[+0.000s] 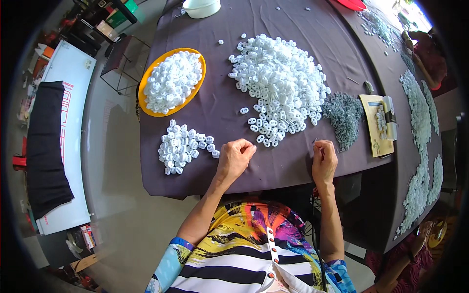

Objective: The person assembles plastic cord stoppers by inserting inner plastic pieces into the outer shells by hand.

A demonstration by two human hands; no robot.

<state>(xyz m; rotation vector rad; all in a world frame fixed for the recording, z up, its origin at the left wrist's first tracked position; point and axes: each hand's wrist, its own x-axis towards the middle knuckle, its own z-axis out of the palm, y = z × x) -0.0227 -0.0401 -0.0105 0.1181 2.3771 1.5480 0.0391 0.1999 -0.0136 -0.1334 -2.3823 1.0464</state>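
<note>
My left hand is closed, its thumb and fingers pressed together above the near part of the table. Whatever it holds is hidden. To its left lies a small pile of white oval plastic pieces with dark marks on their faces. My right hand pinches a small dark grey piece whose tip shows above the fingers. Beyond both hands spreads a large heap of white plastic pieces with two holes. A heap of small grey metal-looking parts is just beyond my right hand.
A yellow-orange basin full of white pieces stands at the left. A pale tub is at the far edge. On the right are a yellow board, more piles and two other people. A dark cloth covers the table.
</note>
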